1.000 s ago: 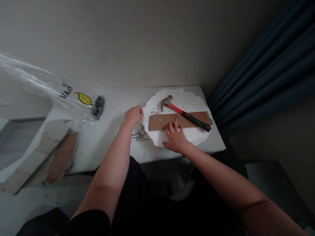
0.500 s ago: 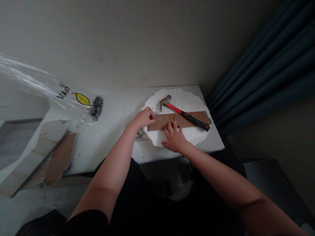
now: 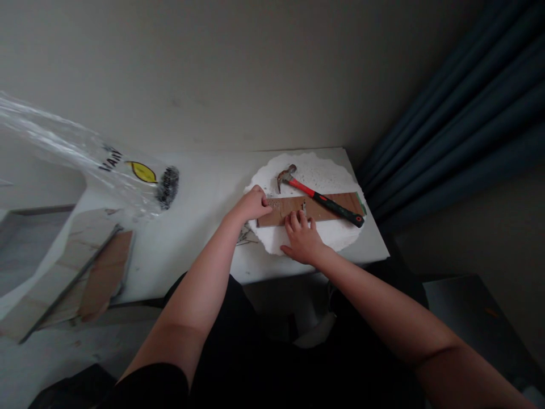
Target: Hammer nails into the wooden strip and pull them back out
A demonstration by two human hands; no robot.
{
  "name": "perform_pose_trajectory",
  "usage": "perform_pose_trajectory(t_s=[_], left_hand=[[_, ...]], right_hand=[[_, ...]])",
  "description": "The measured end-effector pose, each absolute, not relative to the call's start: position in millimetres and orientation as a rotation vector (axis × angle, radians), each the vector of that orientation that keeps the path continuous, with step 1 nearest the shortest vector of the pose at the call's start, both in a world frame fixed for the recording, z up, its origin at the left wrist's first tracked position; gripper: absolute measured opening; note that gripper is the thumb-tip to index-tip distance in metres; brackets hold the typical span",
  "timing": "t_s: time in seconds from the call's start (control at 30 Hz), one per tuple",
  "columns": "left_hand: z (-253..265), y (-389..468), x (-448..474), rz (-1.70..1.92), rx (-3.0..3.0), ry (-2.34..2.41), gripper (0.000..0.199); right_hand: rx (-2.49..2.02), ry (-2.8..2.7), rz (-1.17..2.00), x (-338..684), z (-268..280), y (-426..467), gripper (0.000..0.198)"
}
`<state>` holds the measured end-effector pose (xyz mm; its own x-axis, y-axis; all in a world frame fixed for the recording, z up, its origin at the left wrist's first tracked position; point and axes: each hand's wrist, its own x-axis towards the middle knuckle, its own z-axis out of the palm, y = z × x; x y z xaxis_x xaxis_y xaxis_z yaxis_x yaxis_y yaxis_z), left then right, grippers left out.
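Observation:
A narrow brown wooden board lies across a round white foam sheet with a ragged rim. Over the board's left end, the fingers of my left hand are pinched together; anything between them is too small to make out. My right hand rests with fingers apart on the board's near edge, close to a small light piece on top. A claw hammer with a red and black handle lies slantwise, its grip across the board. Loose nails sit partly behind my left wrist.
All this stands on a white table. A clear plastic bag hangs at the left, above broken boards by the table's left end. A dark blue curtain hangs at the right, and a wall rises behind.
My left hand has shifted slightly to the right over the board's end, its fingers still pinched. My right hand, the board and the hammer have stayed in place.

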<state>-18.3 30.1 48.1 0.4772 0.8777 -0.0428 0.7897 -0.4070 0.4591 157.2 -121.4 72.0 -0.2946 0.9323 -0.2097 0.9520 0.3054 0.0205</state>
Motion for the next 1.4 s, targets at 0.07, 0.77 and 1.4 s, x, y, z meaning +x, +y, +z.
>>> perform_pose_trajectory(t_s=[0.07,0.77,1.4], left_hand=[[49.3,29.3,-17.3,0.283,2.300,1.396,0.012],[39.1,44.3,-32.7,0.258,2.253,1.242,0.016],[66.8,30.4,-31.7,0.097,2.653,1.136,0.017]], right_hand=[[1.744,2.387,-0.157,157.2,71.2,-121.2,0.085],[1.749,2.399,-0.143,158.1,67.3,-121.5,0.087],[1.754,2.398,-0.162,157.5,69.3,-121.6,0.086]])
